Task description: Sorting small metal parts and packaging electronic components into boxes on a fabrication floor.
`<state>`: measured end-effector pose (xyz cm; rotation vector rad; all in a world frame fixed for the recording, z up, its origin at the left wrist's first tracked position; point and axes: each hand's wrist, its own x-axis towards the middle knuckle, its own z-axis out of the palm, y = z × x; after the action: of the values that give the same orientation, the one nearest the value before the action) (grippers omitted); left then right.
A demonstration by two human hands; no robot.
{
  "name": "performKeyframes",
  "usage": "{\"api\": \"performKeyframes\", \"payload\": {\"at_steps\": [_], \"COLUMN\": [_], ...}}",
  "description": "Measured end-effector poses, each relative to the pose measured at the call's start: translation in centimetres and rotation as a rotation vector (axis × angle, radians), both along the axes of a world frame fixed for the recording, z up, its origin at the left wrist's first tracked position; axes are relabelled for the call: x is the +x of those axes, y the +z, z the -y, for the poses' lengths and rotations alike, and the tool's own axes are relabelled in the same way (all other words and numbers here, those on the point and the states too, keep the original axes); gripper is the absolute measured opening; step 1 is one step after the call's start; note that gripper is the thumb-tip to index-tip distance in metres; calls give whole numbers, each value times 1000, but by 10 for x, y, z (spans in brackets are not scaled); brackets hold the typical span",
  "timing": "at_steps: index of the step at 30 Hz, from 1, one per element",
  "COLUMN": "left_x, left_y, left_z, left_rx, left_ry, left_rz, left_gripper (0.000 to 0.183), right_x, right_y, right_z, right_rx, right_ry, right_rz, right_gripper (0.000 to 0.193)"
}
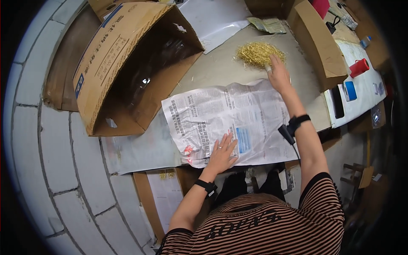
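Note:
A sheet of newspaper [259, 110] lies creased along the near edge of the worktable. My left hand [222, 154] rests flat on its near part, fingers spread. Beyond the sheet is a heap of thin, short golden pieces [255, 53], too small to name exactly. At the heap's near right edge is my right hand [279, 75], fingers stretched toward the pieces and touching them. Something pale and whitish [267, 67] shows by its thumb side; whether it is a thumb covering or a held thing I cannot tell.
A large open cardboard box [110, 55] lies on its side at left. Another cardboard piece [318, 42] stands at right. Farther right, a white surface holds a dark phone [337, 102], a blue box [350, 91] and a red cylinder [359, 68]. A plastic packet [267, 25] lies behind the heap.

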<state>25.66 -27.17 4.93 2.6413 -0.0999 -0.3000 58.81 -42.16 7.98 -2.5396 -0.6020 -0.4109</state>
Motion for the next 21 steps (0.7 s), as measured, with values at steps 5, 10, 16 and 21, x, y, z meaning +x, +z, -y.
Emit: {"api": "performKeyframes", "payload": {"at_steps": [5,10,16,21], "left_x": [6,19,-27,-50], "left_y": [-1,-15,-35,-33], "left_z": [-6,-6,-68,-94], "left_rx": [-2,55,243,254], "left_ry": [-44,19,390,625], "left_rz": [-1,61,56,95], "left_gripper": [60,58,62,61], "right_x": [-148,-201,-135,-102], "right_y": [29,-61,-58,-53], "right_z": [-9,30,100,117], "right_rx": [252,-352,-400,-339], "right_ry": [479,337,117,119], "right_rz": [-104,-220,-225,-201], "right_gripper": [41,53,50,48]}}
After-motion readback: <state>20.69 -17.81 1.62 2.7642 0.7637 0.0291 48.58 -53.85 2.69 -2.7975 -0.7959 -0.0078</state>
